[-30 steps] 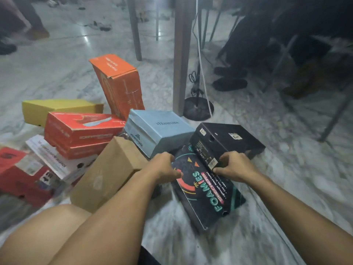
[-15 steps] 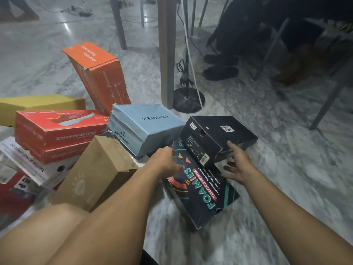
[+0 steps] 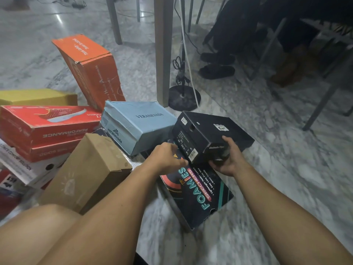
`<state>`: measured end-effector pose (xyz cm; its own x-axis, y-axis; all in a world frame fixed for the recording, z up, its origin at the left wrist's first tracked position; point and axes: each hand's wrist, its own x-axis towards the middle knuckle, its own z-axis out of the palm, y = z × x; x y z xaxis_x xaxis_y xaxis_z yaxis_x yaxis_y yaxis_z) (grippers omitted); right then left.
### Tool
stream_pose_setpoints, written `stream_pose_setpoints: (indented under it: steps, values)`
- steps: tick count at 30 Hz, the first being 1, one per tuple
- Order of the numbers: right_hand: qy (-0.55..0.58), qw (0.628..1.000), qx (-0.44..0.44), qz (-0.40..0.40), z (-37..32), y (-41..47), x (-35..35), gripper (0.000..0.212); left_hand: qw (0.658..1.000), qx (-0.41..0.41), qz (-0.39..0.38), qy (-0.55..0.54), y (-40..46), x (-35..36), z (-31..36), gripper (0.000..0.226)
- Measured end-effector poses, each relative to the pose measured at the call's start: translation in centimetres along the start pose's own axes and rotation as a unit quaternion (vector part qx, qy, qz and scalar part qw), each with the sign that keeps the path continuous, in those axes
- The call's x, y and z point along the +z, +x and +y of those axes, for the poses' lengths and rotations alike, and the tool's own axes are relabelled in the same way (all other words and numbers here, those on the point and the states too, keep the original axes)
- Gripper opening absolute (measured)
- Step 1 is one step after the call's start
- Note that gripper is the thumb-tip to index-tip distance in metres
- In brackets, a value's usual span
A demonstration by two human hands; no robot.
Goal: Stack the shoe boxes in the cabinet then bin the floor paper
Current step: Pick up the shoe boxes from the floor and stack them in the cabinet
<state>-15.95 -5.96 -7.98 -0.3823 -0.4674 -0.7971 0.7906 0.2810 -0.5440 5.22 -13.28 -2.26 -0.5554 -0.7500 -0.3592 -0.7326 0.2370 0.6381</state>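
Several shoe boxes lie on the marble floor. My right hand grips the near corner of a plain black box, thumb on top and fingers underneath, tilting it up. My left hand rests with curled fingers on the top edge of the dark Foamies box, which lies flat beneath the black one. A light blue box sits just left of them, and a brown cardboard box leans against my left forearm. No cabinet or floor paper is in view.
Stacked red boxes, a yellow box and a white box lie at the left. An orange box stands tilted behind. A table leg, a round stand base with cables, chair legs and a seated person's feet crowd the back right.
My right hand left the Foamies box, opened, and has taken hold of the black box's near corner, lifting it. My left hand stayed on the Foamies box.
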Motion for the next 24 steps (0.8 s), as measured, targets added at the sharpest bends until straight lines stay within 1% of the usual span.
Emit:
stream_pose_setpoints:
  steps: [2,4,7,10,12,15,17,18,19,20,21,22,23,24]
  values:
    - [-0.024,0.999,-0.031,-0.006,0.6,-1.0,1.1,0.053,0.999,-0.015,0.007,-0.035,0.2,-0.1,-0.2,0.062]
    - [-0.029,0.998,-0.05,-0.017,1.4,-1.3,1.7,0.047,0.998,-0.027,0.013,-0.058,0.4,-0.2,-0.3,0.069]
    - [-0.029,0.997,-0.07,-0.02,3.1,-1.9,2.5,0.049,0.996,-0.037,0.02,-0.081,0.4,0.0,-0.3,0.068]
    - [-0.02,0.998,-0.064,-0.02,5.0,-1.9,3.1,0.053,0.995,-0.035,0.032,-0.088,0.6,0.3,-0.6,0.068]
    - [-0.024,0.998,-0.044,-0.042,6.0,-2.1,3.2,0.055,0.996,-0.035,0.041,-0.073,0.7,0.3,-1.0,0.068]
    - [-0.108,0.992,-0.016,-0.057,6.5,-2.6,2.5,0.054,0.998,-0.045,0.044,0.022,0.5,0.2,-1.7,0.071]
    - [-0.127,0.991,-0.03,-0.021,5.9,-2.4,1.7,0.057,0.995,-0.059,0.037,0.072,0.5,0.1,-2.3,0.066]
    - [-0.11,0.992,-0.053,0.021,5.3,-2.2,1.2,0.066,0.993,-0.068,0.033,0.086,0.4,0.0,-2.4,0.065]
    - [-0.089,0.988,-0.089,0.086,4.4,-1.8,0.6,0.082,0.993,-0.076,0.03,0.091,0.3,0.0,-2.6,0.066]
    - [-0.091,0.974,-0.131,0.162,3.4,-1.5,0.0,0.098,0.992,-0.079,0.03,0.091,0.3,0.0,-2.8,0.068]
    - [-0.111,0.951,-0.179,0.225,2.1,-1.1,-0.7,0.108,0.992,-0.079,0.032,0.09,0.2,0.0,-2.8,0.069]
    - [-0.142,0.928,-0.225,0.26,0.8,-0.8,-1.4,0.112,0.992,-0.076,0.035,0.09,0.2,0.0,-2.8,0.069]
    - [-0.181,0.911,-0.259,0.266,-0.3,-0.6,-2.0,0.113,0.993,-0.076,0.036,0.087,0.2,0.0,-2.7,0.068]
    - [-0.218,0.903,-0.279,0.242,-1.2,-0.6,-2.4,0.111,0.993,-0.075,0.035,0.082,0.1,0.0,-2.6,0.068]
